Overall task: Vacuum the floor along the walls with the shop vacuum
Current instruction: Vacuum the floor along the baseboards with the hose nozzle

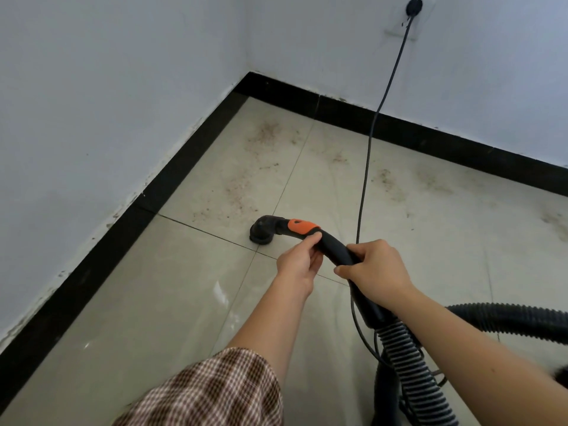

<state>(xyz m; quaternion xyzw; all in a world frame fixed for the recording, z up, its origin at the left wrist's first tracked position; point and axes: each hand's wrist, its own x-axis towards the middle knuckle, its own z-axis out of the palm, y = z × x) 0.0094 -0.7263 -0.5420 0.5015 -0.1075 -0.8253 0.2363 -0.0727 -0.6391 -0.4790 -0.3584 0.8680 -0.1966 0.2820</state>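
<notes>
1 head-worn wide-angle view looks forward and down, close over the hands, toward a floor [190, 302] corner.

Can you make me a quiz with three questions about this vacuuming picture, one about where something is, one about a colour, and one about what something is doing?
1. Where is the round brush nozzle?
A. On the floor tile near the left wall's black baseboard
B. Up on the wall socket
C. Lying on the checked sleeve

2. What colour is the band on the black handle?
A. Green
B. Orange
C. Yellow

3. What is the power cord doing?
A. Lying coiled and unplugged
B. Wrapped around the nozzle
C. Plugged into the wall socket

Answers:
1. A, the nozzle sits on the tile, short of the baseboard.
2. B, the band just behind the nozzle is orange.
3. C, the cord runs up the wall to the plug in the socket.
</notes>
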